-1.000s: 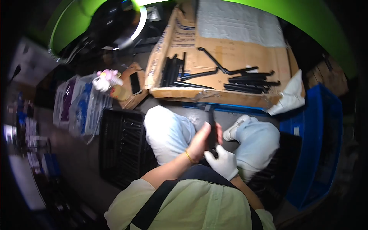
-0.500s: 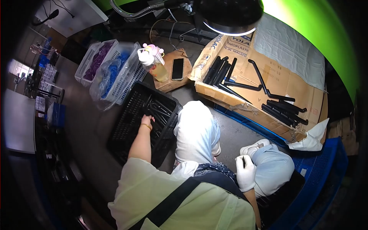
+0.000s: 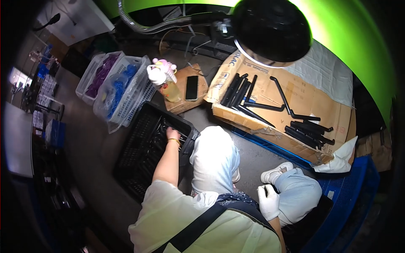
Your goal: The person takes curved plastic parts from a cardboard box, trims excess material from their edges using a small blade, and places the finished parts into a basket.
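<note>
My left hand (image 3: pixel 172 133), bare with a yellow band at the wrist, reaches down into a black plastic crate (image 3: pixel 141 110). Long black parts (image 3: pixel 158 145) lie inside the crate beneath and beside it. Its fingers are curled among these parts; what they grip is hidden. Beside my right knee is my right hand (image 3: pixel 268 203) in a white glove, thumb and fingers bent toward each other. Whether anything is between them I cannot make out. Several bent black tubes (image 3: pixel 278 90) rest on the cardboard (image 3: pixel 261 86) at the right.
A black lamp (image 3: pixel 272 31) overhangs the cardboard. Behind the crate stand a bottle (image 3: pixel 168 89) and a phone (image 3: pixel 192 87) on a brown box (image 3: pixel 175 109). White baskets (image 3: pixel 134 98) hold blue and purple items. A blue pallet (image 3: pixel 274 147) lies under the cardboard.
My left hand has shifted right within the crate, toward its side near my knee. My right hand keeps its place by the knee. The view has tilted slightly.
</note>
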Action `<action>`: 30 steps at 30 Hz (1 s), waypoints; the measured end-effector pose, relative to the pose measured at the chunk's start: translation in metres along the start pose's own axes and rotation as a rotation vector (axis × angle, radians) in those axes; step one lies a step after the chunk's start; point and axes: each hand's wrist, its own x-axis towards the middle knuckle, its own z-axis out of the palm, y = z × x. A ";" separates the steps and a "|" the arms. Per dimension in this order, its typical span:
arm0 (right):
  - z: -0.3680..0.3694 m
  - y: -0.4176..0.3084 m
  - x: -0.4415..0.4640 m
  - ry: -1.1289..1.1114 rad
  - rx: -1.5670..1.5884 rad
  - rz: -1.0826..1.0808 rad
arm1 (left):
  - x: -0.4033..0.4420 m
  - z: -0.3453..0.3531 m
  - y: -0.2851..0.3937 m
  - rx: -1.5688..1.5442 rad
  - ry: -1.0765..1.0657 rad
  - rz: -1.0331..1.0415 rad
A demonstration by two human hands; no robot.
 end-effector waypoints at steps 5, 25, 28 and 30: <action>0.004 0.014 0.009 -0.124 -0.142 0.093 | -0.136 0.094 0.147 0.092 0.225 1.031; -0.028 0.060 0.022 0.026 -0.059 -0.042 | -0.255 0.348 0.097 1.722 -0.852 1.280; -0.028 0.054 0.028 0.065 -0.010 -0.091 | -0.251 0.326 0.129 1.424 -0.781 1.410; -0.025 0.051 0.034 0.103 0.078 -0.161 | -0.251 0.306 0.140 0.942 -0.922 1.277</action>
